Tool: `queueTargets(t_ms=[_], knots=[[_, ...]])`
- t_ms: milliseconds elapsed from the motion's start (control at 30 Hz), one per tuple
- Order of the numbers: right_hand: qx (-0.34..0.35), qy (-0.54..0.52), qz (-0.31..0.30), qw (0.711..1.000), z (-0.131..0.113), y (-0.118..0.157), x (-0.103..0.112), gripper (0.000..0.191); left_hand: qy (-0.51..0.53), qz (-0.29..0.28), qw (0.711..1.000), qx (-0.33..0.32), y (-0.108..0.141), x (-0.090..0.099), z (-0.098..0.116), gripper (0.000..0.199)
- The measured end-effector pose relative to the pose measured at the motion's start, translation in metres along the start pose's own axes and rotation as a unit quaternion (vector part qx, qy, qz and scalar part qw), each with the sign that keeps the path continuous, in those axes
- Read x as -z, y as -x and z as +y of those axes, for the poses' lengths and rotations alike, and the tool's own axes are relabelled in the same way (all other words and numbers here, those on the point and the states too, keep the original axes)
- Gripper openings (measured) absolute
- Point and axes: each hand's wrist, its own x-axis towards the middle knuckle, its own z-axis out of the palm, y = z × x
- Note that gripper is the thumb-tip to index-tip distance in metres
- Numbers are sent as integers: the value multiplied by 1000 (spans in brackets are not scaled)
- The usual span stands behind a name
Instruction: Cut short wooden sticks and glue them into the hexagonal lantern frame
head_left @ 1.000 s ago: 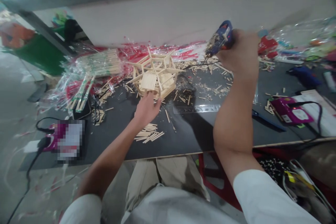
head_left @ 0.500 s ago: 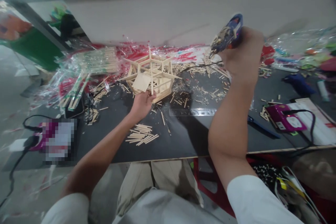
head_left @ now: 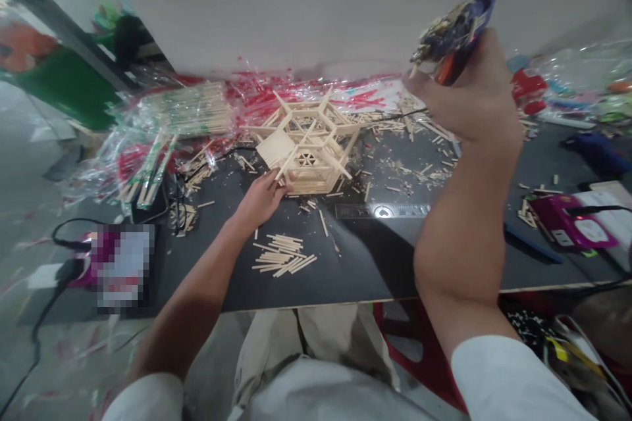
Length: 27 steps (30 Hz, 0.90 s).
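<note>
A six-sided frame of wooden sticks [head_left: 316, 181] with spokes sits on the table. A flat square panel of sticks [head_left: 276, 148] is at its left side. My left hand [head_left: 261, 197] grips a spoke end at the frame's front left corner, thumb and fingers closed. Up at the right, well away from the frame, my right hand [head_left: 474, 99] is wrapped round a blue hot glue gun [head_left: 457, 33]. The gun's crusted nozzle points left and down. A short pale bit shows between nozzle and thumb; I cannot tell what it is.
Cut sticks [head_left: 284, 255] lie in a pile in front. A clear ruler [head_left: 382, 211] lies right of it. Bagged sticks [head_left: 192, 108] and red scraps are at the back. Purple power boxes [head_left: 575, 220] with cords, a pixelated device [head_left: 123, 266] and a blue tool [head_left: 600, 151] flank the work.
The stick frame has turned under my left hand, and its spokes point other ways. My right hand has lifted the glue gun up and to the right. The whole view has shifted slightly.
</note>
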Motion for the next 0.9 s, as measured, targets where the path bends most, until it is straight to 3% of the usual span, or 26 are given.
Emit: queueTargets(t_ms=[167,300,400,633,900], knots=[[38,53,-51,997,-33,11,5,47,-124,-57,991,4,3,-7,-4,15],[26,124,-32,991,-58,14,4,37,-115,-57,992,-6,2,-8,0,20],[61,147,-35,987,-71,16,0,34,-98,-51,994,-6,2,-6,3,18],[135,164,-65,975,-81,23,-8,34,-78,-50,996,17,2,-4,10,19],[264,160,-34,951,-74,23,-15,38,-71,-55,994,55,1,-2,21,27]])
